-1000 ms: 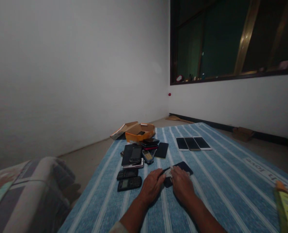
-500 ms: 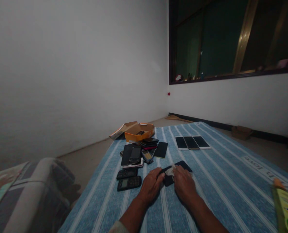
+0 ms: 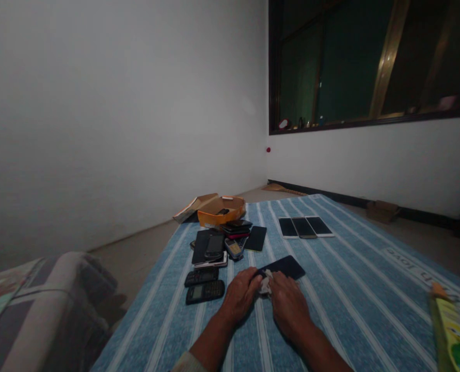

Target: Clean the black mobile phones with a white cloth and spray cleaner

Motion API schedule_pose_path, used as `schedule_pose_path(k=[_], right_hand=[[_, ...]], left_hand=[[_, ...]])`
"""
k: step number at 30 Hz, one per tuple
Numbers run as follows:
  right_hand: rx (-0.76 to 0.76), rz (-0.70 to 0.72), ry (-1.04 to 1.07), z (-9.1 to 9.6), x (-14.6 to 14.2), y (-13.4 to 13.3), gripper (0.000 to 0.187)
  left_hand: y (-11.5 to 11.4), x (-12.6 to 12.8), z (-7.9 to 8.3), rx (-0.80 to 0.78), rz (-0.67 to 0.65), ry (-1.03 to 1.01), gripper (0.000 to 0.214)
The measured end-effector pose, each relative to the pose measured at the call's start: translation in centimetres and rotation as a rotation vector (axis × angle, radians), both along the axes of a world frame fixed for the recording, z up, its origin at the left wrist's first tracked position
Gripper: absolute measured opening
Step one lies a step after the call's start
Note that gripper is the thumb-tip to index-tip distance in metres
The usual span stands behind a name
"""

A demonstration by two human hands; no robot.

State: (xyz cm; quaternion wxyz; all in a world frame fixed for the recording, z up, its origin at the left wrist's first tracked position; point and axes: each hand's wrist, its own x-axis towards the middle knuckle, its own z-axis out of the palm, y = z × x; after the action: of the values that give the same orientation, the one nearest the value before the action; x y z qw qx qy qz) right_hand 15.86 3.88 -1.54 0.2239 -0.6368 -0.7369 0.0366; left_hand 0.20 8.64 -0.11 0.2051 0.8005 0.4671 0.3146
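Observation:
A dark smartphone [image 3: 284, 266] lies on the blue striped mat [image 3: 342, 289] in front of me. My left hand [image 3: 240, 293] has its curled fingers on the phone's near left end. My right hand [image 3: 287, 305] rests beside it, fingers pressed on a small pale cloth [image 3: 266, 283] at the phone's near edge. Both hands are closed down on these things.
To the left lies a heap of several old phones [image 3: 218, 247], with two keypad phones [image 3: 203, 284] nearest me. An open orange box [image 3: 221, 209] stands behind it. Three smartphones [image 3: 305, 227] lie in a row further back. A yellow-green packet [image 3: 452, 330] sits at the right edge.
The cloth under my right hand has slid toward me along the phone, uncovering more of the dark screen. The view has shifted slightly.

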Motion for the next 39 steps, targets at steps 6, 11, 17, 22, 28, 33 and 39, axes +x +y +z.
schedule_pose_path(k=[6,11,17,22,28,33,39], right_hand=[[0.005,-0.091,-0.066,-0.4,0.6,-0.1,0.049],[0.016,0.022,-0.054,-0.8,-1.0,-0.9,0.050],[-0.033,-0.012,-0.049,-0.1,0.0,-0.8,0.052],[-0.078,-0.137,-0.091,0.3,1.1,-0.5,0.052],[-0.064,-0.005,-0.035,-0.1,-0.3,-1.0,0.050],[-0.073,-0.032,-0.031,0.0,0.0,-1.0,0.051],[-0.081,-0.027,-0.044,0.1,-0.3,-1.3,0.053]], left_hand=[[0.0,0.0,-0.1,-0.002,0.001,0.024,0.039],[-0.2,0.1,0.2,0.000,-0.008,0.016,0.040],[0.0,-0.2,-0.3,0.002,0.004,-0.007,0.042],[0.1,-0.1,-0.2,-0.001,-0.016,0.015,0.041],[0.2,0.0,-0.1,0.001,-0.014,0.021,0.040],[0.3,0.0,-0.4,0.017,-0.023,0.031,0.040],[0.4,0.0,-0.4,0.044,-0.033,0.042,0.039]])
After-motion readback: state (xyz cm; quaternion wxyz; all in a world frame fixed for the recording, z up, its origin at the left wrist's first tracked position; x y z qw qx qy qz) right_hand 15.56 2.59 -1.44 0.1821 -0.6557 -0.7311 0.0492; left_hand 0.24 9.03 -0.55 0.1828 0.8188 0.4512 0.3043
